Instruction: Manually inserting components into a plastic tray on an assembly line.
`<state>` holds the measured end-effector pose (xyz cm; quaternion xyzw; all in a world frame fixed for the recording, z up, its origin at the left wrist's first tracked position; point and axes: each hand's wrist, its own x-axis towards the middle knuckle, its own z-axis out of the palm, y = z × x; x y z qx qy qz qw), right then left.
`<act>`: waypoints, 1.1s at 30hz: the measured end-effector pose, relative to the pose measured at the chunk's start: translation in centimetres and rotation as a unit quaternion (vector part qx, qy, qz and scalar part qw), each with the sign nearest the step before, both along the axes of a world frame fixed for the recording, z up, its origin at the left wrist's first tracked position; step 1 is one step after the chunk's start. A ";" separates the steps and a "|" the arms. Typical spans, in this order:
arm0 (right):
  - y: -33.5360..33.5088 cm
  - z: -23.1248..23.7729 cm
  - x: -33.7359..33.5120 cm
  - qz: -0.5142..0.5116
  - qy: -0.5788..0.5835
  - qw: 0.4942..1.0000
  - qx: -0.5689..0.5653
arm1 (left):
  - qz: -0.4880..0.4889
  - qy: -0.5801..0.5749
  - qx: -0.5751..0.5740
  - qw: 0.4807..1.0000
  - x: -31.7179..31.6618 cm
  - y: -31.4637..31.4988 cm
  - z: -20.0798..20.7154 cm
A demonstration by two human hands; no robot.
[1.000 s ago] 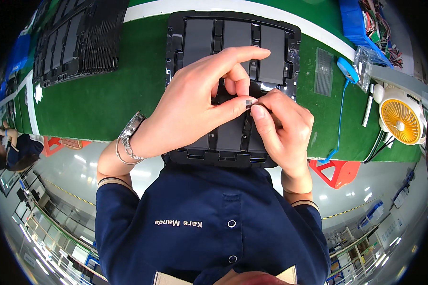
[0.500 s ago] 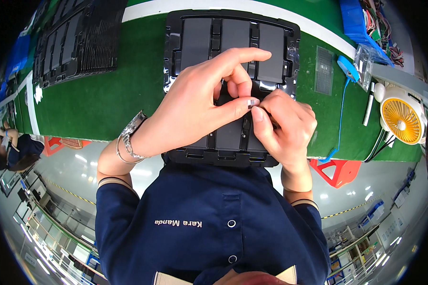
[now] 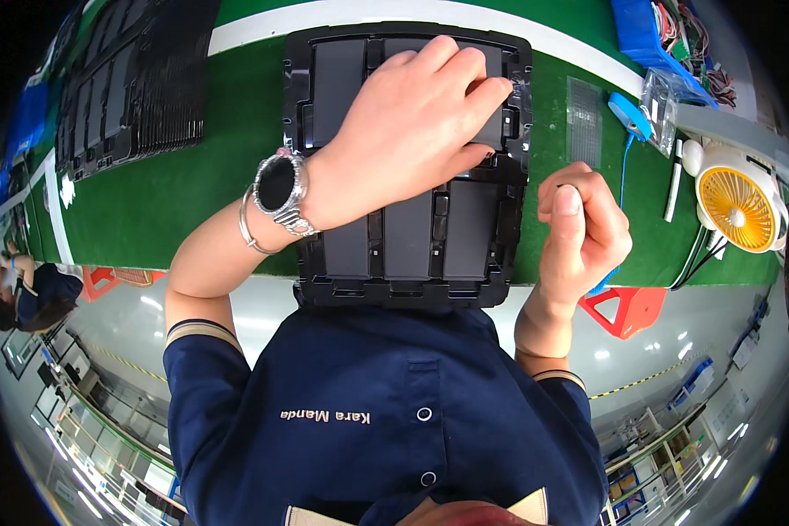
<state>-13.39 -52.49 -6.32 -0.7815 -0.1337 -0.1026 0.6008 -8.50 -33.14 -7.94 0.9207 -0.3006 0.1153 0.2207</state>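
Panels [image 3: 409,235], flat and dark grey, fill our black plastic tray [image 3: 403,294] where visible. Our left hand's [image 3: 415,120] grip we cannot tell; our right hand [image 3: 585,226], at four o'clock, is closed.

On our green workbench [image 3: 245,105] we see a black compartmented tray [image 3: 351,292], stacked black trays [image 3: 136,96] and a gridded sheet [image 3: 584,123].

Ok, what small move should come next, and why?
Perhaps have the left hand press gently on the upper-right dark panel: it reaches over that panel, while the right hand is curled to the right of the black tray. Whether the left hand touches the panel is hidden.
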 end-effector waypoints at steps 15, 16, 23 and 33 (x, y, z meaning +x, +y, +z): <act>0.8 1.2 -0.2 0.015 0.110 0.994 0.008 | -0.013 0.543 -0.480 0.688 -2.3 1.9 2.5; 0.9 1.2 -0.3 0.018 0.121 0.992 0.011 | -0.005 0.568 -0.484 0.666 -2.6 2.4 3.1; 2.1 1.5 -0.3 0.085 0.170 0.982 -0.008 | 0.008 0.585 -0.494 0.643 -5.3 3.5 3.8; 3.6 2.6 -0.4 0.116 0.203 0.972 -0.004 | 0.012 0.518 -0.458 0.723 -6.7 4.2 4.0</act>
